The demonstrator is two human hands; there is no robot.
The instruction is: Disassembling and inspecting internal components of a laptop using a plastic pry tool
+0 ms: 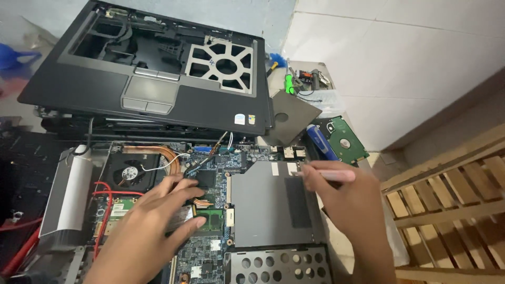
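An opened laptop base lies before me with its blue-green motherboard bare. My left hand rests flat on the board, fingertips on the copper heat pipe and by the green memory module. A fan sits to the upper left. My right hand holds a thin pink tool with its tip pointing left over the grey optical drive. The drive fills the right half of the base.
A grey laptop palmrest frame without keyboard leans at the back. A bare hard drive, a blue-handled tool and small parts lie to the right. A silver hinge cover is left, a wooden slatted crate right.
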